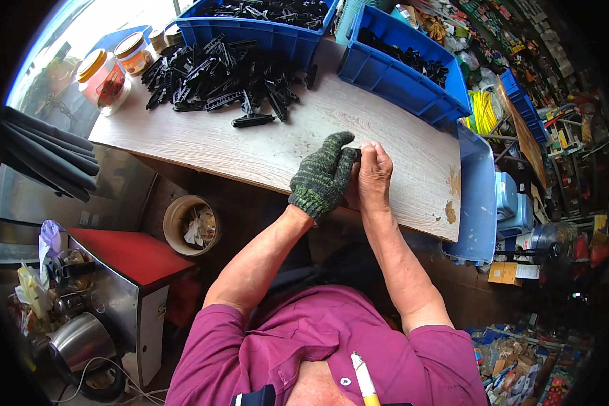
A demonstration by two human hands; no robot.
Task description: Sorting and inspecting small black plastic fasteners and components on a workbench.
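Observation:
My left hand (322, 174), in a dark green knitted glove, is over the front part of the wooden table (399, 169). Its fingers are curled, with the thumb side toward the far edge. Bare and closed, my right hand (374, 177) presses up against the gloved fingers. A small dark bit shows where the two hands meet; most of whatever they grip is hidden. Beyond them lies a heap of black plastic clip-like parts (216, 74), with one T-shaped black part (252, 120) at its near edge.
Blue crates of black parts stand at the back (250, 30) and back right (402, 74). Jars (105, 78) sit at the far left. A blue bin (477, 196) adjoins the table's right end. Below left are a bucket (171, 223) and a red-topped cabinet (125, 254).

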